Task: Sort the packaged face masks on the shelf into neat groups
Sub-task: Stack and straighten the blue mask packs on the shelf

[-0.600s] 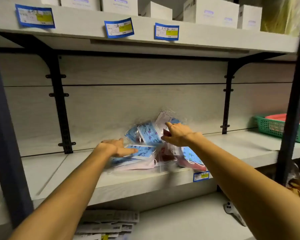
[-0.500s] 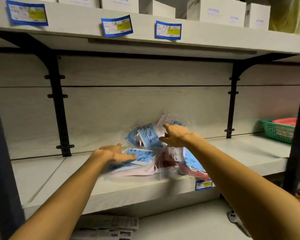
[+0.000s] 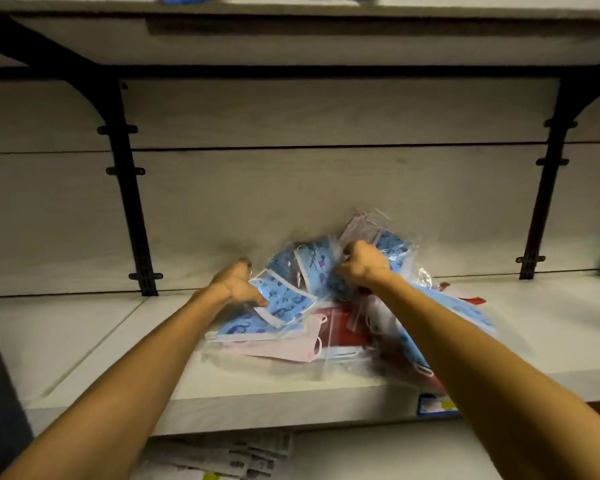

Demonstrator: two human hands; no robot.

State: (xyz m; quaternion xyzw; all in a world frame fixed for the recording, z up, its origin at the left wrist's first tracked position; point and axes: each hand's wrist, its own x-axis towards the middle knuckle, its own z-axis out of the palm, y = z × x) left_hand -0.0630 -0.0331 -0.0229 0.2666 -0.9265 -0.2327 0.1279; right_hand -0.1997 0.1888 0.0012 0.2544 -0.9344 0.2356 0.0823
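A loose heap of face masks in clear plastic bags lies on the white shelf (image 3: pixel 84 341), against the back wall. Blue patterned masks (image 3: pixel 284 303) sit on top, with a pink mask (image 3: pixel 291 349) and a red mask (image 3: pixel 343 330) lower in the heap. My left hand (image 3: pixel 234 284) grips the edge of a blue patterned packet at the heap's left side. My right hand (image 3: pixel 359 265) is curled around another packaged blue mask (image 3: pixel 314 263) near the top of the pile. Packets under my right forearm are partly hidden.
Black shelf brackets stand at the left (image 3: pixel 129 188) and right (image 3: pixel 548 181) of the back wall. An upper shelf (image 3: pixel 291 36) hangs overhead. A blue price label (image 3: pixel 435 405) sticks to the shelf's front edge. Printed packets (image 3: pixel 222 459) lie on the lower shelf.
The view has come closer and tilted down. My right hand has closed from pointing fingers into a grip on a blue packet. My left hand now holds a packet's edge.
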